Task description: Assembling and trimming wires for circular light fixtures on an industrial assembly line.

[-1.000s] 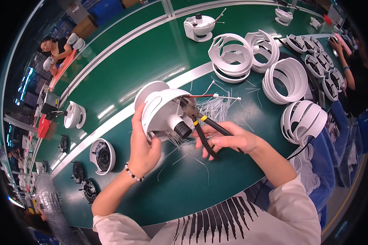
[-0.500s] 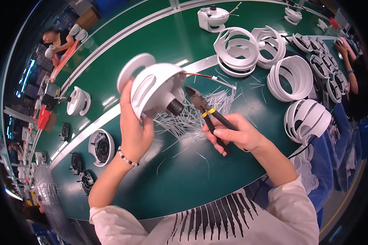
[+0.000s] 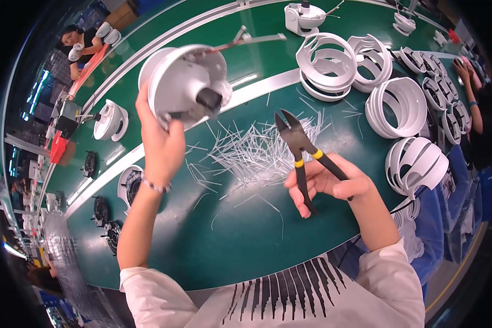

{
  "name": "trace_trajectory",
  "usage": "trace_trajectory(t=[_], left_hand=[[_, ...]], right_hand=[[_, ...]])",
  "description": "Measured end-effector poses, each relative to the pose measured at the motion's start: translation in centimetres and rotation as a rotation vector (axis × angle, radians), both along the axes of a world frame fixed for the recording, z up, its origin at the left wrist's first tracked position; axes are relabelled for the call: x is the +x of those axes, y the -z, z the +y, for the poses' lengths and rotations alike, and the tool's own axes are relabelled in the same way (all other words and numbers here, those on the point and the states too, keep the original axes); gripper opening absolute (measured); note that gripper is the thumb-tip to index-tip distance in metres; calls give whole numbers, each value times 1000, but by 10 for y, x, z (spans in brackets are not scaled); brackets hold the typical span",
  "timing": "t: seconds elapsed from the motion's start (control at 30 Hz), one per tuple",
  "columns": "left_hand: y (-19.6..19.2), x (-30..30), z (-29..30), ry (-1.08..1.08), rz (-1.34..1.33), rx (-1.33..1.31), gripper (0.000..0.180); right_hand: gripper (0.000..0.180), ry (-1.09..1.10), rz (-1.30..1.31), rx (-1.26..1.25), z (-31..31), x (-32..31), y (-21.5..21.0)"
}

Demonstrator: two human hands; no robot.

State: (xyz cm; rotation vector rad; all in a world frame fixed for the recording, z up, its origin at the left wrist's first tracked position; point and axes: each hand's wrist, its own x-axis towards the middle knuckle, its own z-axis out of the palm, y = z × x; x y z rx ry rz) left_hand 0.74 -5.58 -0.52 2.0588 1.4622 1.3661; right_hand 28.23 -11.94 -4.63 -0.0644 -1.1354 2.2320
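Note:
My left hand grips a white rounded plastic housing, raised above the table at the left. Its hollow side shows a black cylindrical part, and wires with a pale end stick out from its upper edge. In my right hand is a pair of diagonal cutters with black handles and yellow bands; the handles are spread and the jaws point up, parted slightly. Between the hands, a heap of thin white cable-tie-like strips lies on the green table, apart from the cutters.
White plastic rings stand stacked at the right, beside curved white shells and rows of black-and-white parts. Black round parts lie at the left. A metal rail crosses the table. Other people work at far left and right.
The housing has moved up and left and turned so its hollow side faces me more. The cutters have drawn away from it, slightly right, and their handles have spread wider.

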Motion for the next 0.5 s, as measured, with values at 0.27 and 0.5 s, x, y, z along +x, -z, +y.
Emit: trace_trajectory(t=[0.27,0.5], left_hand=[[60,-32,156,295,-1451,-762,16],[69,-78,148,-150,-1553,-730,104]], right_hand=[[68,-163,-310,2,-7,-6,-6],[63,-182,-285,16,-5,-5,4]])
